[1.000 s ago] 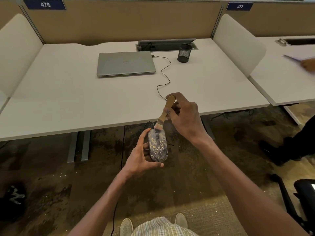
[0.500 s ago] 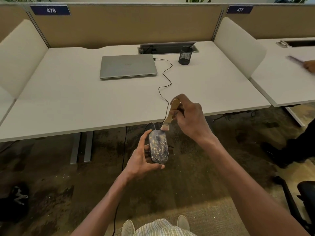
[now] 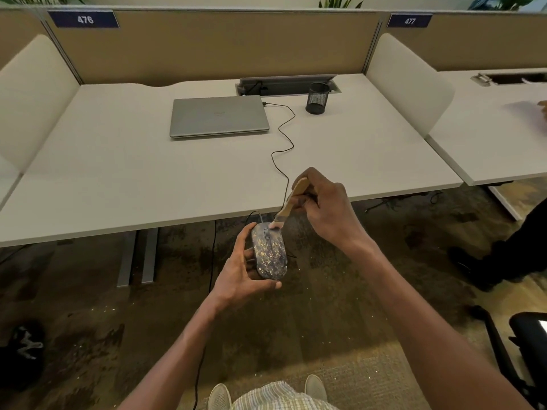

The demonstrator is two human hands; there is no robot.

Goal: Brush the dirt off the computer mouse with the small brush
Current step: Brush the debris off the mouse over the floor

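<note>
Brush (image 3: 286, 207) bristles touch mouse (image 3: 270, 253); mesh pen cup (image 3: 317, 98) on desk (image 3: 118, 173)

White desks (image 3: 124, 173) with tan partitions (image 3: 236, 42) stand over mottled brown carpet (image 3: 74, 335).

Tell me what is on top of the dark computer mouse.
Yellowish dirt flecks cover the dark computer mouse; the wooden brush bristles touch its front. Its underside is hidden by the left hand.
</note>
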